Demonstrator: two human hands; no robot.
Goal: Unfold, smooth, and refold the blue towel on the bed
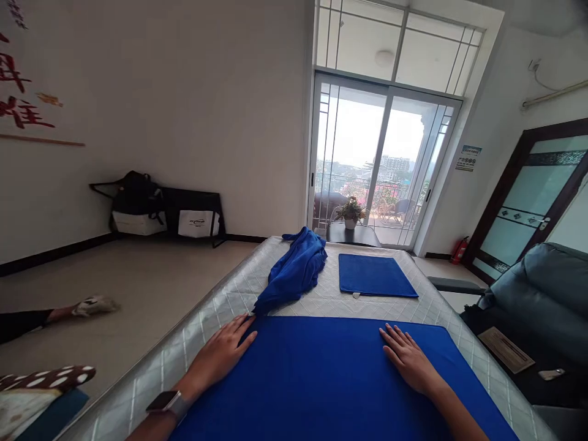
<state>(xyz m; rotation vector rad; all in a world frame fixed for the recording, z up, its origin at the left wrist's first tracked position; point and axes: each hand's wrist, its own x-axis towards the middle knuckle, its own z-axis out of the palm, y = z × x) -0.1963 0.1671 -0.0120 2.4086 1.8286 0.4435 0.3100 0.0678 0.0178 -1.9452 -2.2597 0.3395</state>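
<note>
A large blue cloth (321, 380) lies spread flat over the near part of a mattress (245, 288) with a pale quilted cover. My left hand (225, 346), with a watch on its wrist, rests open at the cloth's far left corner, fingers stretched out. On the right side of the same cloth my right hand (404, 355) lies flat, fingers extended and holding nothing. Just beyond my left hand is a crumpled heap of blue cloth (296, 269). A blue cloth folded into a neat rectangle (376, 275), with a small white tag at its near edge, sits farther right.
Right of the mattress stands a dark armchair (546, 294). At the left, a person's leg and shoe (94, 306) reach over the floor. A potted plant (350, 211) stands on a small table before the glass sliding door. Bags (197, 223) sit on a bench by the wall.
</note>
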